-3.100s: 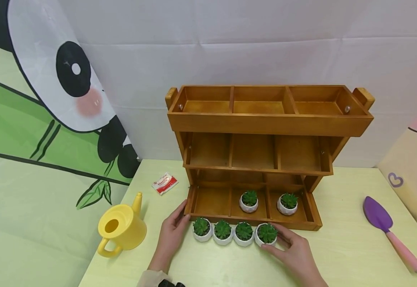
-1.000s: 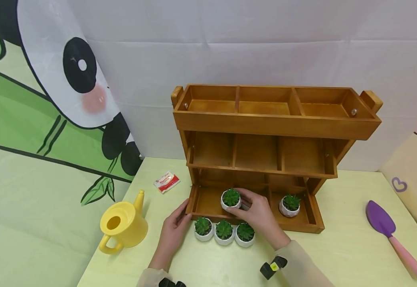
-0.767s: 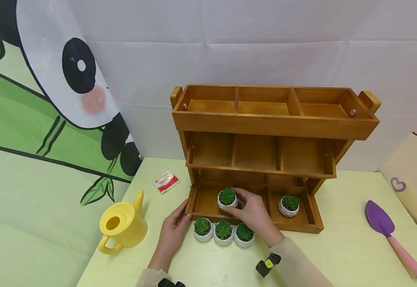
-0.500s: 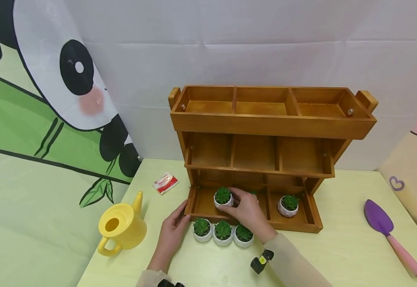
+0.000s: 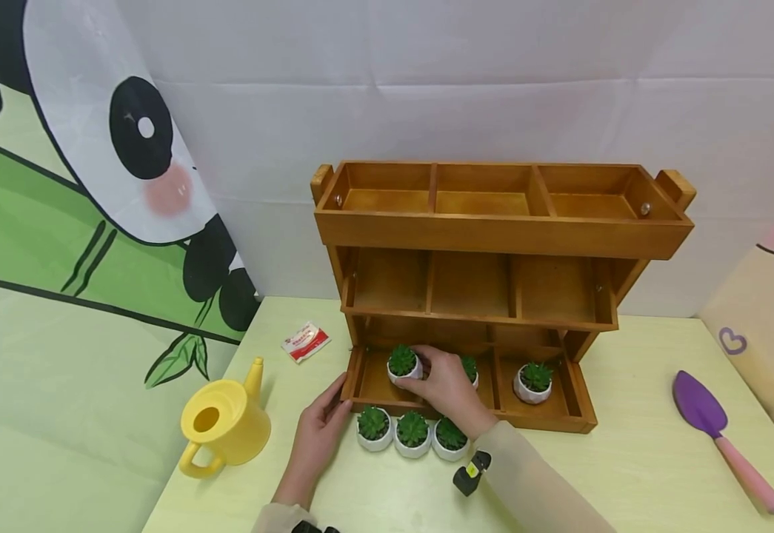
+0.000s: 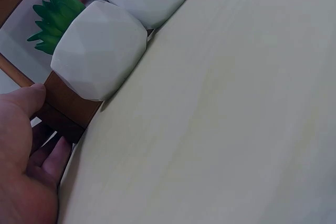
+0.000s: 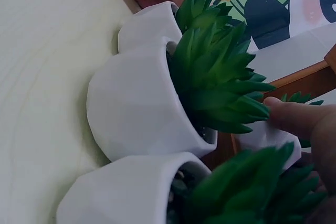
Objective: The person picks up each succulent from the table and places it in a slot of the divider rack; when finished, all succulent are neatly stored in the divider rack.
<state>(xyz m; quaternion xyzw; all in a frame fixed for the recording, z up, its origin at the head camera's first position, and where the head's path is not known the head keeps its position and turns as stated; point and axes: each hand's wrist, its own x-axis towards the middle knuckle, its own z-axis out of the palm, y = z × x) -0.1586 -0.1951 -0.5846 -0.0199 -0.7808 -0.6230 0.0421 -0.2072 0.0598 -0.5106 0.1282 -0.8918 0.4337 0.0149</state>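
My right hand [image 5: 452,389] pinches a small potted succulent [image 5: 402,363] between thumb and fingers, inside the left compartment of the wooden shelf's [image 5: 503,233] lowest tier. In the right wrist view that white pot [image 7: 270,140] looks slightly tilted; whether it touches the compartment floor I cannot tell. My left hand [image 5: 320,437] holds the front left corner of the shelf's bottom tier, thumb on the front board [image 6: 63,103]. Three more succulents stand in a row before the shelf, the leftmost pot [image 6: 102,51] nearest my left hand. One succulent [image 5: 469,370], partly hidden, sits in the middle compartment, another [image 5: 534,381] in the right.
A yellow watering can [image 5: 227,422] stands on the table at the left, with a red and white packet [image 5: 305,342] behind it. At the right lies a purple trowel [image 5: 700,403] with a pink handle. The shelf's two upper tiers rise above my right hand.
My right hand has taken the rightmost succulent from the front row and carried it leftward over the bottom tier, down into the left compartment. The left hand stays at the shelf corner.
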